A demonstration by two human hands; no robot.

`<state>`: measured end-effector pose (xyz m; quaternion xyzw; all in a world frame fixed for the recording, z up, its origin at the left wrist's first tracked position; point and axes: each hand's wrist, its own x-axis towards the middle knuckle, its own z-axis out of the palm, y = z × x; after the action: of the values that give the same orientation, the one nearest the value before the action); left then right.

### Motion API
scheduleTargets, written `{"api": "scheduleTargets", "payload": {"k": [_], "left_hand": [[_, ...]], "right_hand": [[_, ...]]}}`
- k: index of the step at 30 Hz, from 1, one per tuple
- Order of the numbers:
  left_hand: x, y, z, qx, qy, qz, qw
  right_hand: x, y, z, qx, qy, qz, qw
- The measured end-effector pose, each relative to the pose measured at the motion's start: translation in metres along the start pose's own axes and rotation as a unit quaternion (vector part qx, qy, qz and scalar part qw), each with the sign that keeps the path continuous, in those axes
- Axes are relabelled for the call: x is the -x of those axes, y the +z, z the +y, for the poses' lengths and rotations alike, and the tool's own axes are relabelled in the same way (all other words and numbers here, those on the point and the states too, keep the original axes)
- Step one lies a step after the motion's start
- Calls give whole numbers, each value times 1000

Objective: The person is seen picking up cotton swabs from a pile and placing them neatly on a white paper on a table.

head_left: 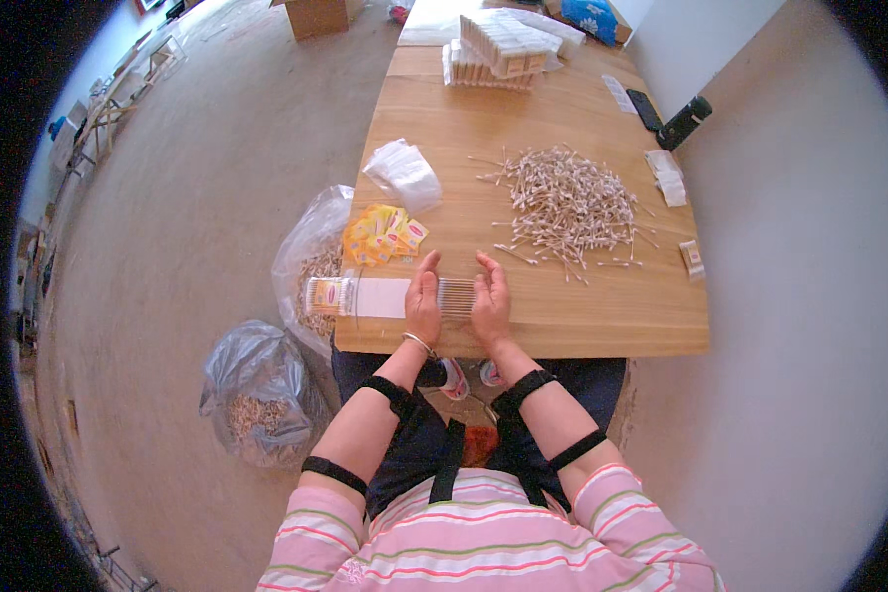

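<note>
A row of cotton swabs (456, 298) lies side by side near the table's front edge, between my two hands. My left hand (423, 304) cups its left ends and my right hand (490, 302) cups its right ends, fingers curved and pointing away from me. The palms hide the swab tips. Just left of my left hand is a flat whitish strip (383, 298), reaching to a clear pack of cotton swabs (328, 295) with a yellow label at the table's left edge. Beyond my right hand spreads a large loose pile of cotton swabs (572, 202).
Yellow-and-white cards (385, 235) and clear plastic bags (405, 175) lie on the left. Stacked swab packs (503, 51) stand at the far end. A dark bottle (684, 122) and phone (644, 111) are by the wall. Plastic sacks of swabs (257, 380) sit on the floor at left.
</note>
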<state>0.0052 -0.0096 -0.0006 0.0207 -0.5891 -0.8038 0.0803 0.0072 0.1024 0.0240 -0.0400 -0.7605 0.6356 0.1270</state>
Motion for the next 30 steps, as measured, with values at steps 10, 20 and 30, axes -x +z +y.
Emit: {"api": "scheduleTargets", "payload": {"k": [10, 20, 30], "left_hand": [[2, -3, 3, 5, -32, -5, 999], [-2, -1, 0, -8, -8, -26, 1000], [-1, 1, -1, 11, -11, -18, 1000]], "right_hand": [[6, -27, -8, 172, -161, -118, 965], [7, -37, 0, 209, -188, -189, 941], [9, -15, 3, 23, -4, -32, 999]]}}
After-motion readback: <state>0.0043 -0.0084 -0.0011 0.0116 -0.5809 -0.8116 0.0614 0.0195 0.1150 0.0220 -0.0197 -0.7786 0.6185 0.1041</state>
